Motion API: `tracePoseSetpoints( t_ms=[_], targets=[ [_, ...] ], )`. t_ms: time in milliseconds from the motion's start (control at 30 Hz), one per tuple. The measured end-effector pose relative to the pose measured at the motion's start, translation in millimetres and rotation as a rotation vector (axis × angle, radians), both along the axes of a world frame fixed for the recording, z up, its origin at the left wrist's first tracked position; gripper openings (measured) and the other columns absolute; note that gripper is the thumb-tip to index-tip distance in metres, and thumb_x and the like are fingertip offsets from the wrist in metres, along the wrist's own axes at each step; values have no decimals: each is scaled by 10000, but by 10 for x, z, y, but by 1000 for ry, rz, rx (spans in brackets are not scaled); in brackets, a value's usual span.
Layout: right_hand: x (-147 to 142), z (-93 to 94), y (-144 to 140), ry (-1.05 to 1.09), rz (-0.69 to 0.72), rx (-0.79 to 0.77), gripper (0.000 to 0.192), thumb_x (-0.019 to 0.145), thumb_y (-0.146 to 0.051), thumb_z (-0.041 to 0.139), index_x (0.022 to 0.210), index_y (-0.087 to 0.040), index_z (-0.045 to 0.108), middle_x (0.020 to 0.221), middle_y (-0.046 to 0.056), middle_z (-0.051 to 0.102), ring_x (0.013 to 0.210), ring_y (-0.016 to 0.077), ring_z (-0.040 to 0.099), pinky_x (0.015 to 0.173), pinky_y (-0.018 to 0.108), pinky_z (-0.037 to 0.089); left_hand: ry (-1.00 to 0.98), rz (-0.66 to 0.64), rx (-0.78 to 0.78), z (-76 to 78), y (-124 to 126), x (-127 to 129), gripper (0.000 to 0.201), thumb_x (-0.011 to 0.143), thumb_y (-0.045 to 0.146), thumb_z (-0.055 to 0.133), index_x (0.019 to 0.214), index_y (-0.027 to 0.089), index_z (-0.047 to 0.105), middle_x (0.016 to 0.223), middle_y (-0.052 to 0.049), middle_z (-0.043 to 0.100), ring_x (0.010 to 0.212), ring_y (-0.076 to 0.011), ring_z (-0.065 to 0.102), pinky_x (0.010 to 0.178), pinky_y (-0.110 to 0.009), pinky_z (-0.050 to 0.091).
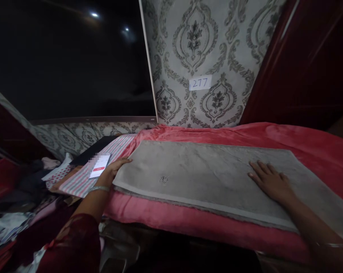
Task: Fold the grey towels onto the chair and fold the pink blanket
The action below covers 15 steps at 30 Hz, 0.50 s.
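My right hand (269, 181) lies flat and open on the grey cloth (205, 178), already spread over the pink blanket (302, 142). My left hand (114, 169) pinches its far-left edge; smoothing looks unfinished. Beyond lies a phone (99, 165).

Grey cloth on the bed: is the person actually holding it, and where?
The left hand touches the grey cloth at its left edge; a grip cannot be told. The right hand lies flat on top, holding nothing.

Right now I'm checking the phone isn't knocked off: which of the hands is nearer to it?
Left. The left hand grips the grey cloth's edge just right of the phone; the right hand lies flat on the cloth, far off.
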State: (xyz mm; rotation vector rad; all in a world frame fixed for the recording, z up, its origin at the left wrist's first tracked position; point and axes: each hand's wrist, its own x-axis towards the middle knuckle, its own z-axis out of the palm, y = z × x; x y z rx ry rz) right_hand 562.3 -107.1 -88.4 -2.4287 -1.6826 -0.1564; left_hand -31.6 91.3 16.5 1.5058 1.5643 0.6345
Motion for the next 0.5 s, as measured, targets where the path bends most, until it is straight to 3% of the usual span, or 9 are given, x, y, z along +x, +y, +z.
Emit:
tracePoseSetpoints(
  t_ms=[100, 233, 333, 400, 500],
  targets=[
    [6, -26, 37, -12, -16, -9, 673, 971, -546, 227, 1554, -267, 414, 1620, 99, 368, 1479, 374, 327, 1122, 660, 335, -261, -74, -130, 168, 35, 125, 422, 673, 395, 722, 1031, 173, 742, 998, -120, 789, 928, -280, 750, 795, -358, 614],
    [-18, 13, 57, -21, -52, -77, 647, 999, -529, 240, 1577, -273, 376, 1650, 74, 311, 1509, 337, 276, 1155, 619, 311, -311, -151, -48, 563, 72, 621, 352, 607, 338, 752, 908, 158, 722, 768, -65, 759, 660, -233, 711, 616, -321, 585],
    [-53, 57, 55, -14, -68, -89, 625, 1017, -516, 234, 1589, -289, 347, 1663, 55, 278, 1522, 321, 251, 1171, 606, 287, -359, -289, 40, 871, 17, 1289, 369, 588, 282, 738, 937, 166, 710, 783, -31, 743, 638, -199, 682, 593, -288, 554],
    [-78, 86, 51, -2, -71, -90, 616, 1025, -509, 237, 1593, -291, 338, 1668, 50, 262, 1527, 317, 238, 1178, 597, 280, -324, -392, 102, 987, -76, 1843, 320, 610, 253, 715, 916, 156, 702, 719, -16, 707, 583, -177, 640, 559, -271, 519],
    [-111, 133, 46, 5, -68, -85, 601, 1030, -495, 269, 1592, -294, 338, 1669, 52, 258, 1525, 317, 242, 1179, 594, 282, -260, -537, 136, 903, -314, 2717, 282, 661, 187, 618, 925, 145, 709, 673, -2, 669, 598, -169, 623, 599, -264, 508]
  ],
)
